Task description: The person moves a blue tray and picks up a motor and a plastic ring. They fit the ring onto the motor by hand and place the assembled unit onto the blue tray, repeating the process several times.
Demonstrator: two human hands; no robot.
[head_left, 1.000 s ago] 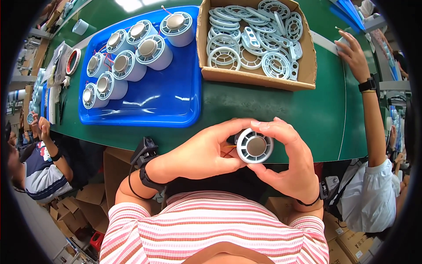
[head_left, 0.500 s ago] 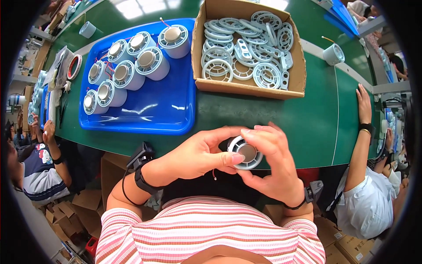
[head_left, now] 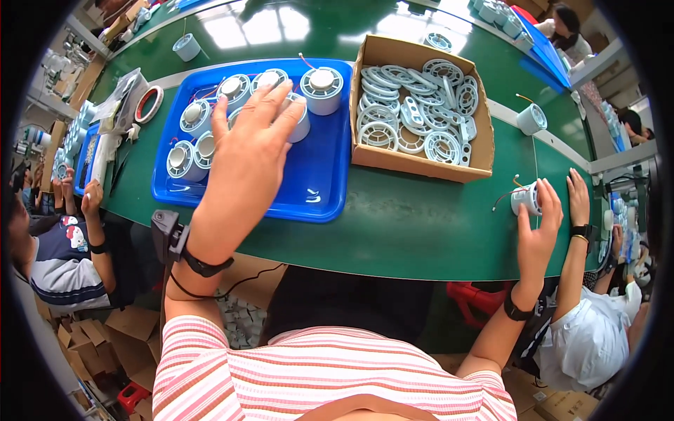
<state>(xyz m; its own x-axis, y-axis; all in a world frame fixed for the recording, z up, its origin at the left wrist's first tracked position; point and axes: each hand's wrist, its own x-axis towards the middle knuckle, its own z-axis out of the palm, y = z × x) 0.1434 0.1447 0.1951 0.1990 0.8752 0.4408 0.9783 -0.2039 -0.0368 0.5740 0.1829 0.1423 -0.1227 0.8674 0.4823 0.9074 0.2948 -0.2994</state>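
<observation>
My left hand point(head_left: 246, 158) reaches over the blue tray point(head_left: 319, 179), fingers stretched and apart among several white motor-like cylinders point(head_left: 323, 91). These have ringed tops with round metallic centres. My fingers partly cover the middle ones; whether they touch any is unclear. At the right of the table, my right hand point(head_left: 542, 221) grips a similar white cylinder point(head_left: 520, 201), with thin wires ending in small connectors sticking out. Its end lies partly behind my fingers.
A cardboard box point(head_left: 421, 167) of pale plastic rings and brackets stands right of the tray. Another person's hand point(head_left: 578, 200) rests beside my right hand. Single cylinders stand at the far left point(head_left: 187, 47) and far right point(head_left: 531, 119). A tape roll point(head_left: 148, 104) lies left of the tray.
My hands have parted from around one cylinder before my chest. The right hand has moved right to the table with a cylinder; the left has moved over the tray.
</observation>
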